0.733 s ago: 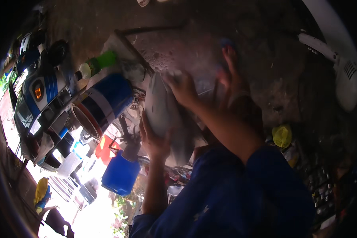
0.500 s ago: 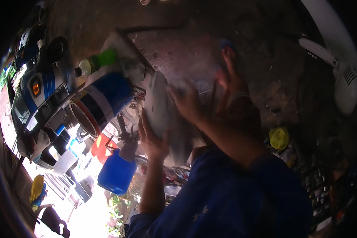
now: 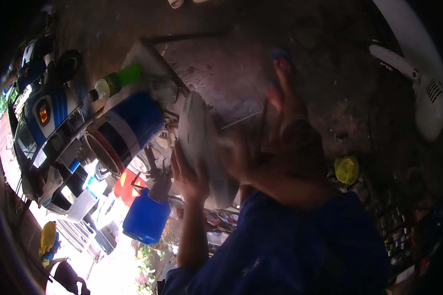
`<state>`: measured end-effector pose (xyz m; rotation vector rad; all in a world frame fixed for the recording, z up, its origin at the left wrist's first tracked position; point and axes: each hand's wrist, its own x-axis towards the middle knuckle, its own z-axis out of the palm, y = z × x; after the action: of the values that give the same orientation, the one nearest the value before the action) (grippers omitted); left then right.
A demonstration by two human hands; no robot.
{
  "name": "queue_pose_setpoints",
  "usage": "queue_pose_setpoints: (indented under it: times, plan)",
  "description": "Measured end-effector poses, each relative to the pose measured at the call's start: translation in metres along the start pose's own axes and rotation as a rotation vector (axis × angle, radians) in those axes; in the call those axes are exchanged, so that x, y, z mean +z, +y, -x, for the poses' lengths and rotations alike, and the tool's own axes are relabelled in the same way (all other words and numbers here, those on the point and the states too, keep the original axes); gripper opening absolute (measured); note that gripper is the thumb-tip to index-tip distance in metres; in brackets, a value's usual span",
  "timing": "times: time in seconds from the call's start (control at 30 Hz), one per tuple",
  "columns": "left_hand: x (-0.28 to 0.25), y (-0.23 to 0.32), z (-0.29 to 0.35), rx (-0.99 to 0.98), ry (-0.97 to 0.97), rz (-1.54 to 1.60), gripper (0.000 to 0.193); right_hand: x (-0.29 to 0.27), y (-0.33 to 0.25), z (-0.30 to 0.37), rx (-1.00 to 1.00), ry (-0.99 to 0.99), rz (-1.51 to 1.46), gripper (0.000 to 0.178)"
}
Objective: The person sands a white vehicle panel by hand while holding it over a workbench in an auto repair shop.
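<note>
A long, smooth light-grey panel (image 3: pixel 196 123) with a rounded end lies slanted in front of me. My left hand (image 3: pixel 191 181) grips its left side, fingers stretched along the edge and thumb over the surface. Over the panel's right side is my right hand (image 3: pixel 235 153), smeared by motion and in shadow. Whether anything is under or in its fingers I cannot make out. Left of the panel a large blue bucket (image 3: pixel 133 120) with a pale band lies on its side.
A blue jug (image 3: pixel 146 216) and a red thing (image 3: pixel 127 186) are at lower left. Beyond the bucket lies a green-and-clear bottle (image 3: pixel 125 78), near a white-and-blue vehicle part (image 3: pixel 47 115). My foot (image 3: pixel 283 71), a yellow bag (image 3: pixel 347 170) and a white vented appliance (image 3: pixel 432 101) are to the right.
My right hand has moved down and back along the panel, toward my body. My left hand stays at the panel's left side.
</note>
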<state>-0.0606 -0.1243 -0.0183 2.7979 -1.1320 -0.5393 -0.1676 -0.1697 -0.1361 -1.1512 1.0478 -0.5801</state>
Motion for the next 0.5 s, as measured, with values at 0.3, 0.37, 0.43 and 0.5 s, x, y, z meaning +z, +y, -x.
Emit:
queue_pose_setpoints:
  times: [0.3, 0.37, 0.43, 0.5]
  plan:
    - [0.0, 0.005, -0.005, 0.038, 0.011, 0.029, 0.074, 0.008, 0.027, -0.011, 0.275, 0.047, -0.298, 0.032]
    - [0.001, 0.0, -0.003, 0.05, 0.031, 0.027, 0.074, 0.015, 0.041, 0.021, 0.269, 0.003, -0.483, 0.036]
    - [-0.002, -0.005, 0.006, 0.045, 0.044, 0.022, 0.074, 0.007, 0.017, 0.002, 0.312, -0.092, -0.212, 0.043]
    - [-0.003, 0.005, 0.001, 0.02, 0.023, 0.017, 0.074, 0.004, 0.009, -0.067, 0.418, -0.044, -0.135, 0.047]
